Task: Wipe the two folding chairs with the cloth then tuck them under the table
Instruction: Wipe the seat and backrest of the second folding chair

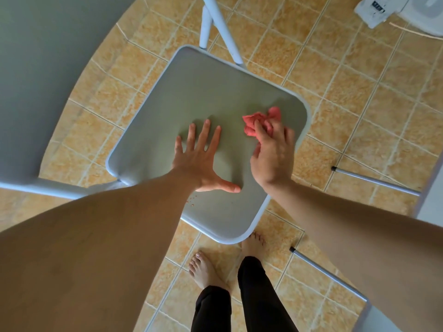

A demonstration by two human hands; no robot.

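"Tan tiled floor point(347, 104) fills most of the view. What stands on it?"

"What looks like a grey table point(48, 80) takes the upper left. Just beside its edge stands an unfolded grey folding chair point(191, 97), seat up, with its white crossed legs point(211, 22) showing beyond the seat's far corner."

"Which step is the person on?"

"Wiping that seat, by the look of it. Whether this is the first chair or the second cannot be told. The left hand point(201, 164) lies flat near the middle of the seat, fingers straight and spread, thumb out, seemingly steadying the chair. The right hand point(273, 159), close to the seat's right edge, has its fingers curled round a crumpled pink cloth point(259, 121), which presses on the seat there."

"What does the next move call for?"

"A few small reddish specks point(191, 201) sit near the seat's near edge, just below the left thumb. The cloth is well apart from them, so it would likely need to sweep across to that edge, and the left hand would have to lift or shift out of its path. Nothing is tucked under the table yet."

"And the other chair?"

"Slim metal legs point(374, 182) with black tips cross the floor at the right. Chair or table, that cannot be told."

"Any writing?"

"A white packet point(374, 10) on the floor at the top right carries dark print, too small to read. No brand shows on the chair or the cloth."
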